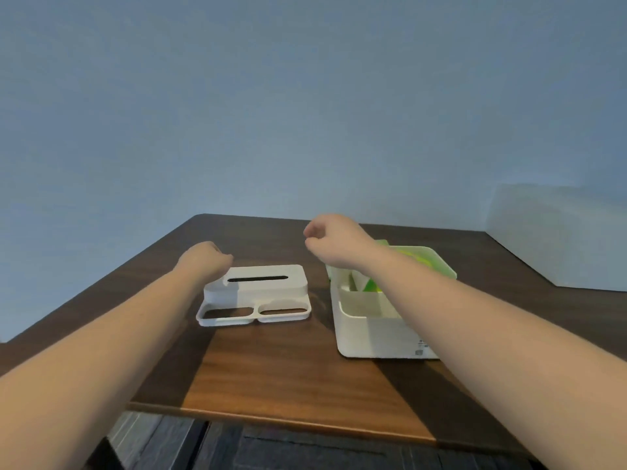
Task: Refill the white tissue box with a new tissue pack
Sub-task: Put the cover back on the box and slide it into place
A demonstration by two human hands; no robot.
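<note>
The white lid (258, 293) of the tissue box is seen lying flat on the dark wooden table (288, 374), toward its far left corner. A dark dispensing slot runs along the lid's raised top, and two rounded openings are cut into the flange nearer the table's front edge.

The white box base (373, 330) stands open, well apart from the lid toward the right edge; a divided interior is visible, and a green tissue pack (420, 259) is seen at its far end.

The left hand (205, 261) is curled closed at the lid's far left corner; contact cannot be told. The right hand (334, 237) is held loosely clenched above the table, grasping nothing visible.
</note>
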